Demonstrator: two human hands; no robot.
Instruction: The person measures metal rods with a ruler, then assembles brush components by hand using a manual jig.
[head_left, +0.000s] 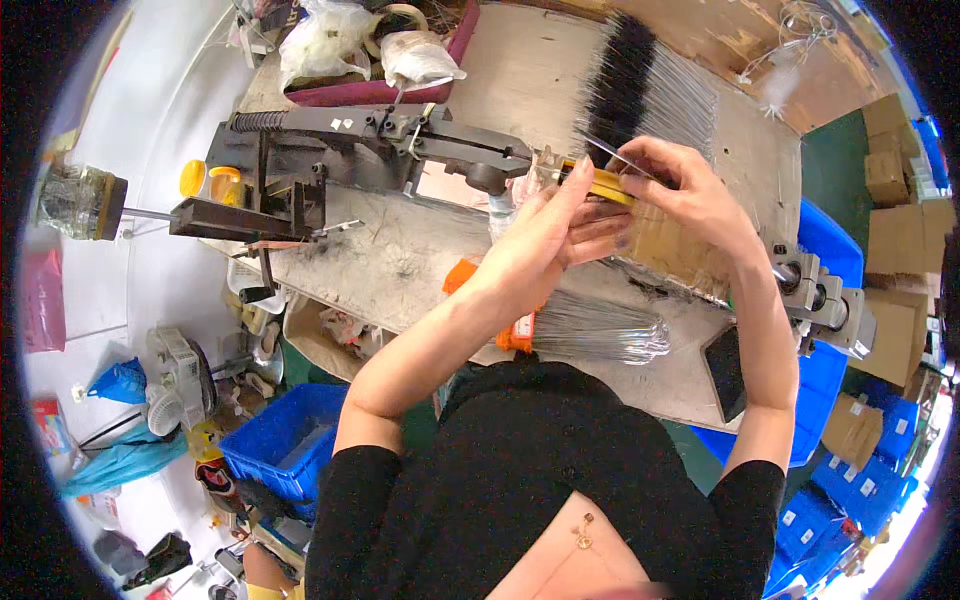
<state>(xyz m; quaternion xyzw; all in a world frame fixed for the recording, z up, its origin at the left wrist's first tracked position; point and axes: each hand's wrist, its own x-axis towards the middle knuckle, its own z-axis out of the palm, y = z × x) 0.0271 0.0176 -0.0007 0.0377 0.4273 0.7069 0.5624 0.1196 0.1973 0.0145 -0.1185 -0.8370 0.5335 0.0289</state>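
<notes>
Both hands meet above a wooden workbench (400, 260). My left hand (548, 232) and my right hand (680, 195) together pinch a small yellow tool (606, 184) with a thin metal pin (612, 153) sticking out of it. Just beyond lies a row of thin metal wires with a black bristle band (622, 80). A bundle of clear-wrapped wires (598, 328) with an orange end rests under my left forearm. A dark metal lever machine (380, 140) stands left of my hands.
A black phone (727, 372) lies at the bench's right end beside a metal clamp (825, 297). Blue crates (285, 440) sit on the floor left and right. Cardboard boxes (900, 240) pile up at the right. A red tray with plastic bags (370, 50) stands at the back.
</notes>
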